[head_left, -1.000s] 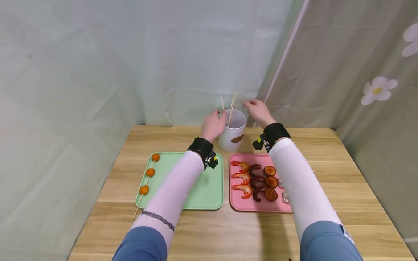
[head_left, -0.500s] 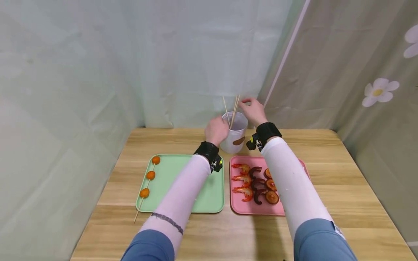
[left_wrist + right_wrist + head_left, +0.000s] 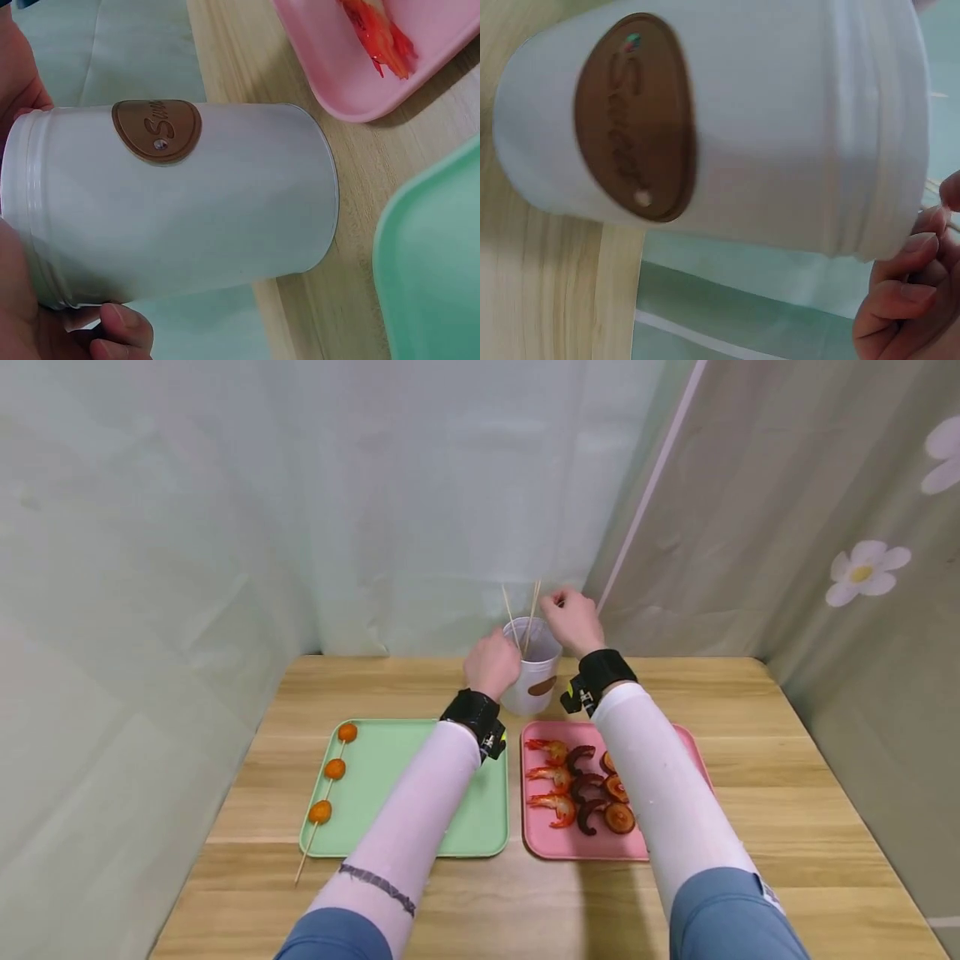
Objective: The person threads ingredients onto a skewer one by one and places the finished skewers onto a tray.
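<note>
A white bucket [image 3: 528,685] with a brown "Sweet" label [image 3: 634,116] stands at the back of the table, several bamboo skewers [image 3: 532,610] poking out of its mouth. My left hand [image 3: 492,664] grips the left side of its rim; in the left wrist view, curled fingers [image 3: 124,330] show just below that rim. On the bucket's other side, my right hand [image 3: 573,620] is at the rim by the skewers. Its thumb and fingertips [image 3: 930,219] pinch a thin skewer, mostly hidden by the hand and bucket.
On the left, a green tray [image 3: 397,752] bears a skewer with three orange balls [image 3: 334,769], its end overhanging the front edge. A pink tray [image 3: 540,847] holds shrimp [image 3: 553,777], dark curled tentacles [image 3: 588,785] and round brown slices [image 3: 618,817]. A curtain [image 3: 412,510] hangs behind the table.
My right hand has moved left to the bucket's mouth and its fingers have closed together. The left hand has moved slightly down at the rim, its fingers curling. The trays have not moved.
</note>
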The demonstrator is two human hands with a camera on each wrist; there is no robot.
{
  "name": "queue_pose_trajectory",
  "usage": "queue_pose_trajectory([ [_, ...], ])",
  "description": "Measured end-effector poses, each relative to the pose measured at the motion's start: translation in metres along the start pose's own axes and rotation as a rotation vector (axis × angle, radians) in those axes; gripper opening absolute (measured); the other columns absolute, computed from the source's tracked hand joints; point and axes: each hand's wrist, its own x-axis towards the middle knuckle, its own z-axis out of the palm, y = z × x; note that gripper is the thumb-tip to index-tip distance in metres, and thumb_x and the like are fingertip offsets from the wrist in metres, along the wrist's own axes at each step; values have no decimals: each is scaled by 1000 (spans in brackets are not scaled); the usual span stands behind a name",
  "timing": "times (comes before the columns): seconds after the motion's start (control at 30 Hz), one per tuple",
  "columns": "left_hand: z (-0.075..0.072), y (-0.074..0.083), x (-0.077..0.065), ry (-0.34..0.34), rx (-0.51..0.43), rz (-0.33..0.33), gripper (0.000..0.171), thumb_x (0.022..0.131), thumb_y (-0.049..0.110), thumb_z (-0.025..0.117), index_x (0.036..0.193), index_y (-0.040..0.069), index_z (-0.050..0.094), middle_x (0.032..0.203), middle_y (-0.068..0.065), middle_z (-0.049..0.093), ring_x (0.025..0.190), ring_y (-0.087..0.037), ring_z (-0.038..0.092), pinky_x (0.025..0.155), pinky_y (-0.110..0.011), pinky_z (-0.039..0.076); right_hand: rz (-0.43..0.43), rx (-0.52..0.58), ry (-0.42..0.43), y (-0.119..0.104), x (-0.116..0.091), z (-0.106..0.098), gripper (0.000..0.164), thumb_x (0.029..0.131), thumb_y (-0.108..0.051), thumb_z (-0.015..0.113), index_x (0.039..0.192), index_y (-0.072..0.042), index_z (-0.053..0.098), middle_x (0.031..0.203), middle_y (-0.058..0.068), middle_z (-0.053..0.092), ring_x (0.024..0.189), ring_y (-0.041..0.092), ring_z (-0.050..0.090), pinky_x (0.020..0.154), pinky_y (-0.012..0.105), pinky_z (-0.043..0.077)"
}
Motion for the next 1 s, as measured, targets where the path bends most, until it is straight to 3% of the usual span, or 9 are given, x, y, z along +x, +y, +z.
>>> queue_pose_trajectory([
  [0.17,-4,5,-1,4,23,0,32,112,24,41,122,2,61,100,-15,70,94,-33,73,73,-50,60,-49,-39,-3,1,-1,-4,56,113,-45,37,83,-8,65,75,8,50,70,30,48,64,40,34],
  [0.3,-2,2,-3,12,19,14,31,112,25,42,121,1,61,99,-17,70,93,-35,73,72,-51,60,-60,-32,-33,0,-7,-8,66,116,-50,31,89,-6,73,82,12,58,77,32,51,70,41,37],
  [0.43,0,-1,-5,3,-5,21,37,114,26,37,122,0,63,102,-19,71,96,-37,73,75,-52,59,-70,-23,-31,4,-15,-10,71,116,-54,29,86,-6,71,88,14,63,84,33,55,75,41,39],
  [0.63,-5,-7,-3,-42,-97,-20,57,117,41,20,130,4,62,124,-22,70,118,-41,68,93,-56,54,-49,73,135,8,-20,-11,72,115,-55,30,84,-4,70,81,13,59,83,33,56,77,40,40],
  [0.77,-8,-11,2,-98,-118,-28,67,115,51,16,142,6,58,144,-20,63,133,-41,60,105,-57,49,-47,120,231,8,-19,-19,76,115,-57,30,82,-1,69,80,12,60,83,32,58,77,37,39],
  [0.9,-11,-16,5,-130,-131,-45,76,113,61,15,149,6,54,150,-19,59,136,-40,58,107,-56,47,-80,150,300,6,-15,-30,76,115,-57,31,78,-2,68,76,12,62,78,31,56,74,34,38],
  [1.0,-12,-19,6,-117,-147,-50,81,111,66,17,152,6,52,149,-21,60,133,-42,60,104,-57,48,-110,190,364,7,-13,-36,74,115,-54,33,75,-2,67,70,11,58,73,28,53,71,32,35],
])
